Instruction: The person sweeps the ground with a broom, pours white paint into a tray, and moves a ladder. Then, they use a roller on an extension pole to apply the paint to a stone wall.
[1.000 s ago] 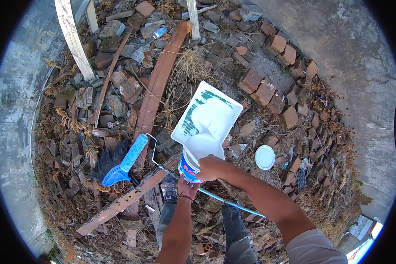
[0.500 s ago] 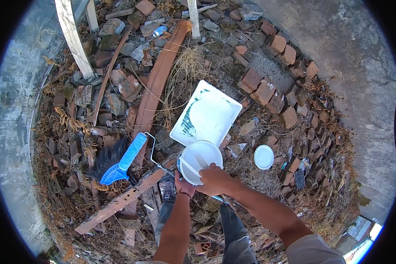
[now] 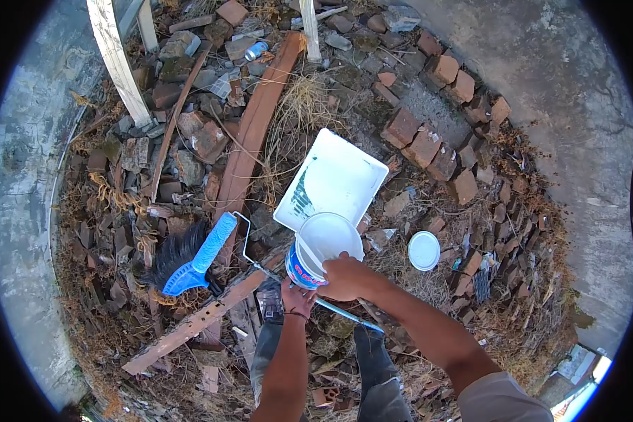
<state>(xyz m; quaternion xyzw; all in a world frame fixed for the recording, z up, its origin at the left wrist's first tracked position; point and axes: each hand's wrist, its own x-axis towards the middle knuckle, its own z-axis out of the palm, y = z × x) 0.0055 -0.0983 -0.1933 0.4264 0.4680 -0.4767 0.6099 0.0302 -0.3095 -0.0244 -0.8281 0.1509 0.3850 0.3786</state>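
Observation:
My left hand (image 3: 299, 299) is closed around the lower side of a white paint bucket (image 3: 308, 269) with a blue and red label. The bucket tilts away from me, its mouth over the near edge of a white paint tray (image 3: 352, 162). White paint (image 3: 330, 235) shows inside the bucket. My right hand (image 3: 348, 278) is at the near rim, its fingers closed on a pale flat stick (image 3: 307, 252) that reaches into the bucket. Whether it also grips the rim is hidden. The tray holds white paint and has dark green smears on its left side.
A blue paint roller (image 3: 214, 243) lies left beside a blue brush with dark bristles (image 3: 186, 278); the roller's pole passes under my hands. A white lid (image 3: 424, 251) lies right. Broken bricks (image 3: 425, 148) and wooden planks (image 3: 253, 133) cover the uneven ground between concrete walls.
The bucket has tipped further forward and its mouth has shifted up and right over the tray edge, exposing its label. Both hands have moved with it.

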